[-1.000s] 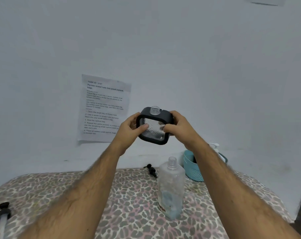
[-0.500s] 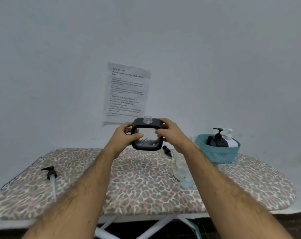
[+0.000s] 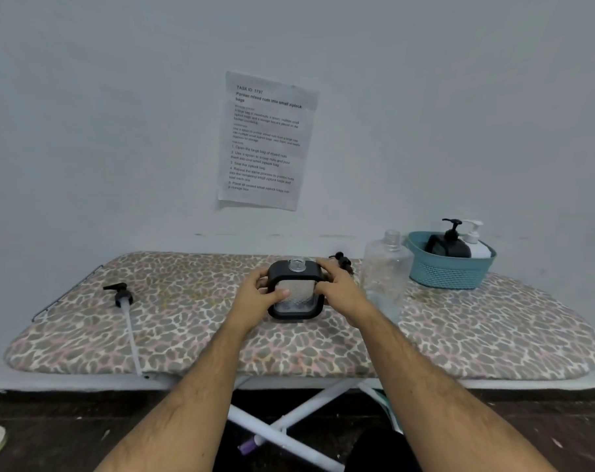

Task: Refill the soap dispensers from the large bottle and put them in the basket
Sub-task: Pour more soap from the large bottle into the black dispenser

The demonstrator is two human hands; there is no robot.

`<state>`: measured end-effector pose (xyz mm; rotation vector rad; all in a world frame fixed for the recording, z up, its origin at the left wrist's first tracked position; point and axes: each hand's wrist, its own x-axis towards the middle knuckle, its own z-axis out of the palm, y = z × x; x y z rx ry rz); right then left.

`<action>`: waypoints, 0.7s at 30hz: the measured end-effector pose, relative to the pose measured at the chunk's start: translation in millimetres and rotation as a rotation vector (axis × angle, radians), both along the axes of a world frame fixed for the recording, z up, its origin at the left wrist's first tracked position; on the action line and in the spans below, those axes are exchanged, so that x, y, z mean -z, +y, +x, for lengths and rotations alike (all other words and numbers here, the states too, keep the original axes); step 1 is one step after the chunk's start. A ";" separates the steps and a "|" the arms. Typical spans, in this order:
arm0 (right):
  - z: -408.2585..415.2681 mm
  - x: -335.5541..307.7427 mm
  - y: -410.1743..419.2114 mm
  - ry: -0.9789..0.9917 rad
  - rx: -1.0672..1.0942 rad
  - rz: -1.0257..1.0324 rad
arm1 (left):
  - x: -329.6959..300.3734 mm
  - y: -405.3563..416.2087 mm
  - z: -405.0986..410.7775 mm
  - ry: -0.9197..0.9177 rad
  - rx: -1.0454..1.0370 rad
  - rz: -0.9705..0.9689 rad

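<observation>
Both hands, left hand [image 3: 260, 296] and right hand [image 3: 337, 287], fingers curled round the capless square dispenser [image 3: 296, 289], have lowered it to the worktop [image 3: 187, 321] at frame centre; recapping likely follows.

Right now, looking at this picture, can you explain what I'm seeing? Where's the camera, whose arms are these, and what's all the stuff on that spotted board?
There is no machine here. The camera sits on a person's head and looks forward and down, so the two bare arms are that person's own. The left hand and right hand grip a square black-framed soap dispenser between them, its neck open with no pump on it. Below is an ironing board with a leopard-print cover. On it lie a loose pump with a long tube at the left, a large clear bottle without a cap, and a teal basket that holds a black dispenser and a white dispenser. A printed sheet hangs on the wall.
</observation>
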<state>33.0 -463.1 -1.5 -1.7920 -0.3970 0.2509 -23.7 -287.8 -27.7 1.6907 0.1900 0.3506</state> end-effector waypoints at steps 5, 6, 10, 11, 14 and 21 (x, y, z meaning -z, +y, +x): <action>2.2 16.9 2.0 -0.027 0.015 -0.019 | 14.6 1.0 3.6 0.019 -0.029 -0.022; 2.4 19.3 2.3 -0.037 0.022 -0.033 | 17.4 2.0 4.9 0.020 -0.034 -0.027; 3.6 28.5 3.3 -0.086 0.050 -0.025 | 25.0 2.0 8.0 -0.013 -0.039 -0.093; 1.8 29.9 2.6 -0.077 0.066 -0.009 | 26.0 1.4 7.5 -0.020 -0.034 -0.112; -8.4 32.2 -1.0 -0.191 0.198 -0.008 | 31.9 2.3 8.8 -0.029 -0.009 -0.139; -33.3 45.9 -15.7 -0.425 0.495 0.128 | 40.0 0.6 17.7 -0.045 -0.022 -0.193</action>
